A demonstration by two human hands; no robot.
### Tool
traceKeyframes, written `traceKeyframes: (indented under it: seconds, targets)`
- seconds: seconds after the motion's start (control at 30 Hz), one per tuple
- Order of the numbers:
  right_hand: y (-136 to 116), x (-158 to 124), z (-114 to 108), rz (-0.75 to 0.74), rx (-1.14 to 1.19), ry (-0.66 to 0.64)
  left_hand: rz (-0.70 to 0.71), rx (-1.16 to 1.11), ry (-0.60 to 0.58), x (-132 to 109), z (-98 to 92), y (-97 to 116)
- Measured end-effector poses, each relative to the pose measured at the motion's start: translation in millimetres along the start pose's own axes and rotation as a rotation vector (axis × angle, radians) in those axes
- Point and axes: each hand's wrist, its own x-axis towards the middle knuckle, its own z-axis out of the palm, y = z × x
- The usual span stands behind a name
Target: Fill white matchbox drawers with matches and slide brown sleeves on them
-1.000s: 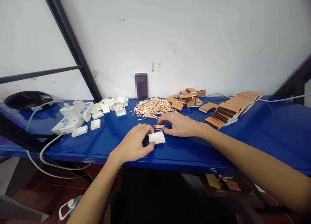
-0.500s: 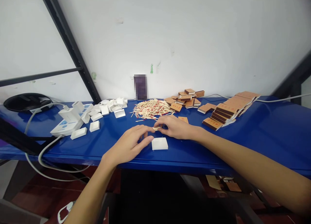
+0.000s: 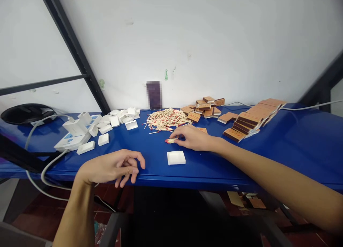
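Observation:
Between the thumb and fingers of my right hand (image 3: 189, 137) is a small bundle of matches (image 3: 170, 141), red heads pointing left. Just in front of that hand, a white matchbox tray (image 3: 176, 157) lies open side up on the blue table. My left hand (image 3: 118, 166) hovers at the table's front edge, fingers loosely curled and apart, with nothing in it. Behind the right hand spreads a heap of loose matches (image 3: 167, 119). A brown matchbox sleeve (image 3: 202, 130) lies partly hidden behind the right hand.
White matchbox trays (image 3: 115, 121) are piled at the back left, beside a power strip (image 3: 72, 141) with plugs and cables. Brown matchboxes (image 3: 205, 107) lie heaped behind the matches. More stand in stacked rows (image 3: 249, 120) on the right. A dark frame post (image 3: 77, 54) rises at left.
My left hand has left the matches and moved left and toward the table edge. My right hand stays nearly in place, still pinching the matches, whose red heads now show.

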Motion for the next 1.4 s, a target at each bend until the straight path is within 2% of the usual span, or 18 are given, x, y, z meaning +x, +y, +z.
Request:
traceKeyframes:
  seconds: [0.1, 0.2, 0.27, 0.33, 0.4, 0.53, 0.7, 0.8, 1.13, 1.23, 1.4]
  targets:
    - [-1.2, 0.9, 2.0, 0.015, 0.017, 0.022, 0.085, 0.083, 0.072, 10.6, 5.5, 5.3]
    - [-2.7, 2.3, 3.9, 0.041, 0.045, 0.036, 0.253, 0.234, 0.313, 29.2, 14.6, 10.1]
    - [-3.1, 3.1, 4.3, 0.047, 0.052, 0.026, 0.35, 0.269, 0.5, 43.1, 22.0, 12.3]
    - [-3.0, 3.7, 4.2, 0.047, 0.049, 0.006, 0.406, 0.27, 0.637, 55.4, 29.7, 14.0]
    - [-2.6, 4.2, 4.0, 0.05, 0.044, -0.008, 0.443, 0.278, 0.722, 64.6, 36.5, 15.3]
    - [-1.8, 4.2, 4.7, 0.039, 0.025, 0.002, 0.473, 0.316, 0.808, 74.7, 45.4, 14.2]
    - [-2.4, 3.8, 6.3, 0.039, 0.002, 0.029, 0.318, 0.354, 0.856, 75.6, 47.4, 8.8]
    - [-2.9, 3.9, 6.5, 0.037, 0.003, 0.035, 0.283, 0.406, 0.84, 73.1, 45.6, 10.7]
    - [-1.1, 3.6, 7.5, 0.014, -0.009, 0.072, 0.308, 0.617, 0.576, 70.9, 51.0, 23.2]
    - [2.2, 3.8, 8.7, -0.004, -0.005, 0.076, 0.304, 0.686, 0.606, 72.1, 52.4, 21.6]
    - [2.9, 4.3, 7.0, 0.033, 0.035, 0.03, 0.305, 0.676, 0.657, 75.0, 49.3, 16.9]
